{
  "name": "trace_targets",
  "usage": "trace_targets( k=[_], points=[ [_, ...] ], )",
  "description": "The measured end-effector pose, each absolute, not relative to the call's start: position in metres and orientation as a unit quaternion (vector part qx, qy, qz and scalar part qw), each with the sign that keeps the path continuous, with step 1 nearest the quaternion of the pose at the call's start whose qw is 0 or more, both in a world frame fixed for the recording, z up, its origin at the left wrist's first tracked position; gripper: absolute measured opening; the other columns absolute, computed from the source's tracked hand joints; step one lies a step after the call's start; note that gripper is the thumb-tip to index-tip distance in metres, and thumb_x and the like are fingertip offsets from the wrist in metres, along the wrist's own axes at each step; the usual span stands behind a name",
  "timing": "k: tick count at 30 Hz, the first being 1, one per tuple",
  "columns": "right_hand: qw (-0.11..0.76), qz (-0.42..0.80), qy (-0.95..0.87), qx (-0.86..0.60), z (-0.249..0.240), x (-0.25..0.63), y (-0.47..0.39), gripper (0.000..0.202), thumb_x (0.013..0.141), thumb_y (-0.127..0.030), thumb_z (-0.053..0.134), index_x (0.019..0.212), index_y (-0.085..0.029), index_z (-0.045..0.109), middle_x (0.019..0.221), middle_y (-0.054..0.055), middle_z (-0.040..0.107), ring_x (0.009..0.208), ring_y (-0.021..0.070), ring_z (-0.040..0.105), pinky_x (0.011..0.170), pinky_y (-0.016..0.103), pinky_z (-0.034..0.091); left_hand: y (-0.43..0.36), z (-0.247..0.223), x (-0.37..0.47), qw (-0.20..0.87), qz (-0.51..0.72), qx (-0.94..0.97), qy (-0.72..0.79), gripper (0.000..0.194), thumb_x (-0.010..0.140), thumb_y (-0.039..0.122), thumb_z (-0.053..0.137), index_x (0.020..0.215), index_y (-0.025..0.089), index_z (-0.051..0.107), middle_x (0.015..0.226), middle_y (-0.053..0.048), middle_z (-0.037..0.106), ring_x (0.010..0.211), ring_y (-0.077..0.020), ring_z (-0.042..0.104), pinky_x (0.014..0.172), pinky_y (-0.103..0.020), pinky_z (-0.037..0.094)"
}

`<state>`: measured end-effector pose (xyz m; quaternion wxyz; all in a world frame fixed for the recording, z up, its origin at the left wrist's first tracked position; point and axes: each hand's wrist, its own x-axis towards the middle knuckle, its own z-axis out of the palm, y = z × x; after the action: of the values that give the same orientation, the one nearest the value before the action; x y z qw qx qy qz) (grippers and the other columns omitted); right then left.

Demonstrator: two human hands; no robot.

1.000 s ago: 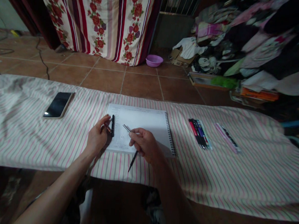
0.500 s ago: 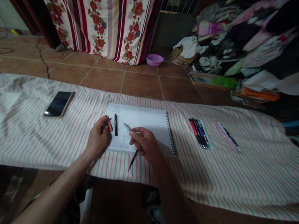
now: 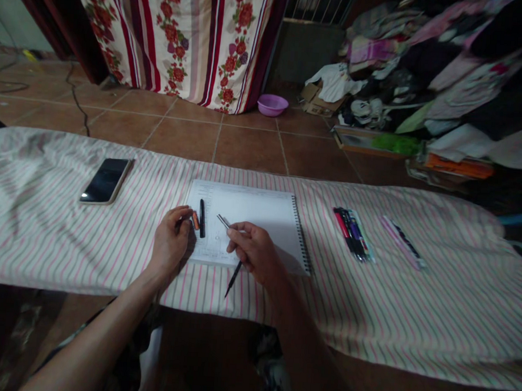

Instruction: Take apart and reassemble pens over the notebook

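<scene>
A white spiral notebook (image 3: pixel 260 210) lies on the striped cloth in front of me. On its left part rest a black pen piece (image 3: pixel 202 218) and a small orange-brown piece (image 3: pixel 196 220). My left hand (image 3: pixel 173 234) is at the notebook's left edge, fingers curled beside the orange-brown piece; whether they grip anything is hidden. Over the lower middle of the page my right hand (image 3: pixel 251 247) is closed on a pen part (image 3: pixel 223 221) with a silvery tip pointing up-left. A thin black piece (image 3: pixel 232 282) sticks out below the same hand, towards the near edge.
A phone (image 3: pixel 107 181) lies at the left on the striped cloth (image 3: pixel 156 180). To the right are several pens (image 3: pixel 351 233) in a bunch and a pink pen (image 3: pixel 397 239) beside a dark one. Beyond, a purple basin (image 3: pixel 272 105) stands on the floor.
My left hand has shifted slightly down, and the orange-brown piece now lies nearer the black pen piece and more upright. My right hand keeps its hold. The view has moved slightly.
</scene>
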<state>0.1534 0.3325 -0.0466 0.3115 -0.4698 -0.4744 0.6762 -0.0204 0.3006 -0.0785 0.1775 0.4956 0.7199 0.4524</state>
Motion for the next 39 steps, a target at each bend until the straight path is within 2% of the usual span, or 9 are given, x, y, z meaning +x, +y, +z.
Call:
trace_targets(
  k=[6,10,13,15,18,24,29,32,39],
  points=[
    [0.314,0.680,-0.472,-0.465,-0.048,0.152,0.332,0.023,0.067,-0.035,0.059,0.076,-0.015,0.051,0.049,-0.005,0.056,0.027,0.0012,0.027,0.023,0.013,0.017,0.299,-0.076,-0.021,0.186,0.446,0.478,0.734,0.024,0.079,0.023,0.043,0.094,0.016,0.061,0.100,-0.008,0.060,0.086,-0.0186,0.061,0.077,-0.032,0.048],
    [0.312,0.682,-0.465,-0.471,-0.045,0.150,0.331,0.023,0.067,-0.035,0.059,0.076,-0.015,0.050,0.049,-0.005,0.056,0.028,0.0015,0.027,0.023,0.013,0.018,0.295,-0.066,-0.013,0.186,0.508,0.455,0.708,0.022,0.078,0.031,0.050,0.088,0.017,0.064,0.091,-0.006,0.061,0.084,-0.0173,0.058,0.073,-0.030,0.048],
    [0.314,0.683,-0.465,-0.467,-0.042,0.149,0.330,0.022,0.068,-0.034,0.058,0.075,-0.015,0.050,0.049,-0.005,0.056,0.028,0.0014,0.027,0.022,0.013,0.018,0.293,-0.057,-0.005,0.342,0.559,0.392,0.646,0.029,0.073,0.035,0.059,0.094,0.016,0.063,0.081,-0.004,0.062,0.066,-0.0123,0.057,0.059,-0.025,0.046],
    [0.314,0.685,-0.468,-0.462,-0.041,0.148,0.329,0.022,0.069,-0.035,0.058,0.076,-0.015,0.051,0.050,-0.005,0.056,0.028,0.0014,0.028,0.023,0.013,0.019,0.292,-0.053,0.001,0.450,0.565,0.327,0.610,0.038,0.068,0.035,0.065,0.099,0.015,0.062,0.072,-0.002,0.061,0.052,-0.0078,0.050,0.046,-0.021,0.040],
    [0.313,0.691,-0.467,-0.455,-0.042,0.147,0.329,0.022,0.069,-0.035,0.058,0.077,-0.015,0.051,0.050,-0.005,0.056,0.028,0.0013,0.028,0.023,0.013,0.019,0.293,-0.048,0.006,0.551,0.553,0.258,0.569,0.042,0.060,0.032,0.073,0.095,0.012,0.062,0.066,0.000,0.059,0.044,-0.0034,0.041,0.039,-0.017,0.029],
    [0.297,0.702,-0.474,-0.441,-0.045,0.141,0.326,0.021,0.071,-0.034,0.058,0.078,-0.015,0.051,0.050,-0.005,0.056,0.026,0.0012,0.029,0.022,0.013,0.018,0.294,-0.048,0.013,0.609,0.551,0.252,0.513,0.029,0.061,0.030,0.074,0.081,0.012,0.063,0.047,0.006,0.044,0.041,-0.0019,0.033,0.035,-0.014,0.019],
    [0.291,0.707,-0.481,-0.429,-0.045,0.143,0.326,0.026,0.071,-0.036,0.059,0.083,-0.014,0.053,0.050,-0.005,0.056,0.026,0.0016,0.030,0.023,0.014,0.018,0.294,-0.047,0.013,0.611,0.567,0.231,0.501,0.025,0.060,0.028,0.075,0.071,0.011,0.062,0.049,0.005,0.045,0.040,-0.0016,0.034,0.033,-0.012,0.019],
    [0.336,0.710,-0.458,-0.416,-0.045,0.148,0.330,0.029,0.071,-0.039,0.060,0.085,-0.014,0.056,0.054,-0.004,0.058,0.031,0.0020,0.035,0.027,0.014,0.022,0.294,-0.045,0.009,0.616,0.586,0.199,0.488,0.024,0.060,0.023,0.076,0.074,0.009,0.063,0.055,0.002,0.051,0.039,-0.0002,0.033,0.031,-0.010,0.018],
    [0.558,0.647,-0.272,-0.443,-0.047,0.157,0.339,0.020,0.067,-0.023,0.062,0.085,-0.015,0.060,0.070,0.001,0.064,0.062,0.0080,0.057,0.052,0.017,0.046,0.297,-0.045,0.001,0.619,0.628,0.128,0.454,0.004,0.076,0.008,0.059,0.078,0.006,0.062,0.066,-0.004,0.058,0.046,-0.0028,0.045,0.031,-0.008,0.028]
  ],
)
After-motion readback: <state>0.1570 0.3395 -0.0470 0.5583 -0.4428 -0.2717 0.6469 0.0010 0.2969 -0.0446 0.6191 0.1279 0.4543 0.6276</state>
